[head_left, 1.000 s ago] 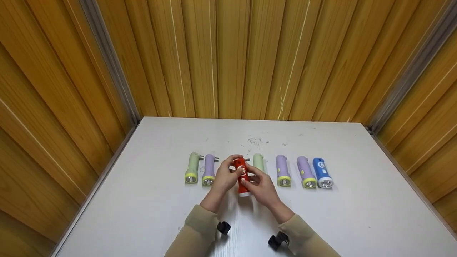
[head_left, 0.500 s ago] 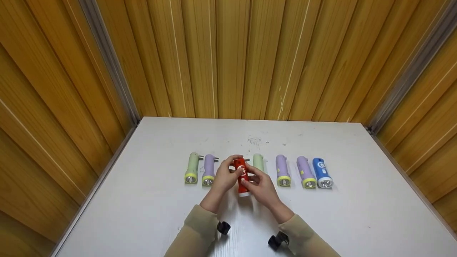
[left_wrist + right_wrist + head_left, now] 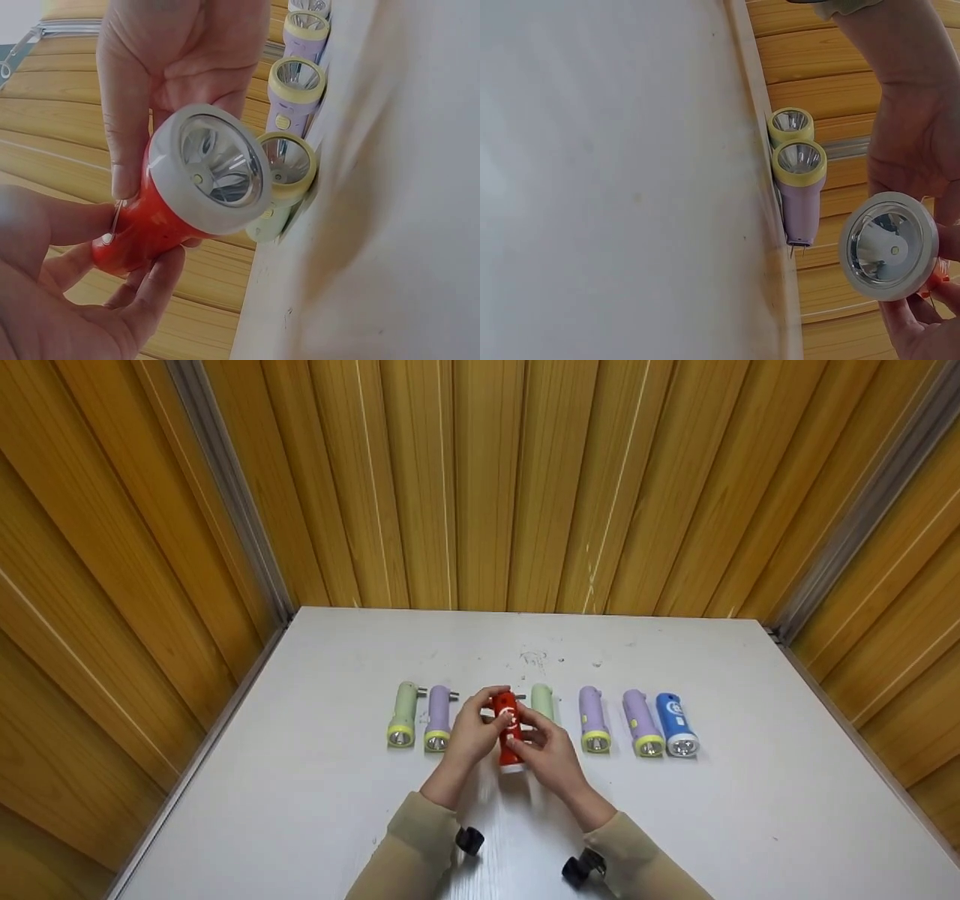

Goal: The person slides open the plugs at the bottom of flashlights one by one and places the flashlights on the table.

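Observation:
Both hands hold a red flashlight [image 3: 510, 757] over the middle of the table, its white-rimmed lens end toward me. My left hand [image 3: 471, 735] grips the far end, thumb on the white-marked face. From the other side my right hand [image 3: 555, 756] pinches the body, thumb lower down near a pale switch. In the left wrist view the clear lens [image 3: 217, 161] and reflector show unlit. The right wrist view looks straight into that lens, and the red body is mostly hidden behind it. A pale green flashlight [image 3: 542, 699] lies behind the right hand, partly covered.
On the white table [image 3: 315, 825], a green flashlight [image 3: 406, 709] and a purple flashlight [image 3: 439, 709] lie left, metal prongs out. To the right are a purple flashlight [image 3: 592, 709], another purple flashlight [image 3: 639, 716] and a blue flashlight [image 3: 676, 720]. Wood-patterned walls [image 3: 480, 495] enclose the table's back and sides.

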Tool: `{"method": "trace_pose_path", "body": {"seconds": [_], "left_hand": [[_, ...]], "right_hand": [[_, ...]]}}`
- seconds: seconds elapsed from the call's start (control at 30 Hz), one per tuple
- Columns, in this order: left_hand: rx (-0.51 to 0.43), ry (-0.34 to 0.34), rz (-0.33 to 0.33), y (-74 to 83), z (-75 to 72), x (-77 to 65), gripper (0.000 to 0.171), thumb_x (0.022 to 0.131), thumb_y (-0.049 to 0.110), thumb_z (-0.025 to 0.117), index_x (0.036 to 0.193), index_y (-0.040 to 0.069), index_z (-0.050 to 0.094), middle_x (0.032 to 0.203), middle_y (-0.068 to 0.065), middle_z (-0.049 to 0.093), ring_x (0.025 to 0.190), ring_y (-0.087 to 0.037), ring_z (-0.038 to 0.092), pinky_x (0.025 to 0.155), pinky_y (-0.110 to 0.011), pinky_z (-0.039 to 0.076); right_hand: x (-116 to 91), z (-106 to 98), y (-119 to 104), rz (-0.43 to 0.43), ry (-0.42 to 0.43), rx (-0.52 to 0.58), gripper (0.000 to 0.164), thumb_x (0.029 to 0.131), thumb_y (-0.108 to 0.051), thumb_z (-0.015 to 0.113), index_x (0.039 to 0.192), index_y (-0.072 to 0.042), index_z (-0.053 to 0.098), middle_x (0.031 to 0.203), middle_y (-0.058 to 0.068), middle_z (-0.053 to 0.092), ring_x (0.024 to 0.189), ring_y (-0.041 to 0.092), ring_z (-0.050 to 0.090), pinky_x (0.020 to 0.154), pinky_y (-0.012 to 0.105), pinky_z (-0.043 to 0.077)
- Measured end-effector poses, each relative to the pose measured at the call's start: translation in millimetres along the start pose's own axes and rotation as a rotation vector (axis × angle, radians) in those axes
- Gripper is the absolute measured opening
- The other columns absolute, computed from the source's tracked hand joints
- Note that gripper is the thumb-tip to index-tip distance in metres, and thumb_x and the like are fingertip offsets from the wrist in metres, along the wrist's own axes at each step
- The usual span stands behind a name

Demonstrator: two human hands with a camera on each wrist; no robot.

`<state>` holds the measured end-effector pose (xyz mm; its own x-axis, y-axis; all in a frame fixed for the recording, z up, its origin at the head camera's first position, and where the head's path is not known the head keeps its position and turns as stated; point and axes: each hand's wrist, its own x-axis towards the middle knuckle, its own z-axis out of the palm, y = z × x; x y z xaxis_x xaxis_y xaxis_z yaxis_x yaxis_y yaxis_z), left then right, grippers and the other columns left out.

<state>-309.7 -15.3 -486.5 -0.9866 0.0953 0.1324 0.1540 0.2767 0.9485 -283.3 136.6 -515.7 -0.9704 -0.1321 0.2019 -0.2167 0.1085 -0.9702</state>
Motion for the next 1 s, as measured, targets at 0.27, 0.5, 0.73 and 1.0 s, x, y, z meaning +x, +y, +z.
{"method": "trace_pose_path", "body": {"seconds": [0.27,0.5,0.73,1.0], "left_hand": [[-0.029,0.020,0.007,-2.3,1.7,0.2,0.046,0.093,0.005,0.072,0.138,0.006,0.061,0.121,-0.024,0.068,0.084,-0.022,0.070,0.077,-0.036,0.062],[-0.022,0.036,-0.027,-0.6,4.2,0.1,0.052,0.094,0.008,0.072,0.142,0.003,0.054,0.124,-0.024,0.066,0.096,-0.030,0.073,0.083,-0.041,0.063],[-0.030,0.031,-0.040,1.0,6.0,-0.3,0.050,0.096,0.011,0.070,0.142,0.003,0.053,0.125,-0.023,0.067,0.100,-0.032,0.073,0.087,-0.043,0.063],[-0.077,-0.010,-0.016,-1.5,9.2,-1.3,0.050,0.096,0.011,0.071,0.141,-0.003,0.053,0.119,-0.025,0.070,0.101,-0.034,0.074,0.083,-0.039,0.064]], "right_hand": [[-0.2,2.3,-2.0,0.024,0.044,0.029,0.058,0.093,0.003,0.069,0.148,0.005,0.049,0.138,0.029,0.059,0.114,0.037,0.069,0.088,0.024,0.060],[-0.5,2.7,-1.7,0.038,0.080,0.029,0.058,0.093,0.001,0.071,0.147,0.002,0.051,0.139,0.027,0.060,0.115,0.037,0.068,0.090,0.029,0.061],[-0.4,2.5,-1.4,0.023,0.108,0.018,0.058,0.093,0.001,0.071,0.147,0.002,0.051,0.139,0.026,0.060,0.112,0.032,0.069,0.090,0.029,0.061],[0.9,0.1,0.9,0.014,0.161,0.041,0.060,0.093,0.000,0.071,0.149,0.002,0.049,0.142,0.027,0.057,0.117,0.037,0.067,0.091,0.029,0.061]]}}
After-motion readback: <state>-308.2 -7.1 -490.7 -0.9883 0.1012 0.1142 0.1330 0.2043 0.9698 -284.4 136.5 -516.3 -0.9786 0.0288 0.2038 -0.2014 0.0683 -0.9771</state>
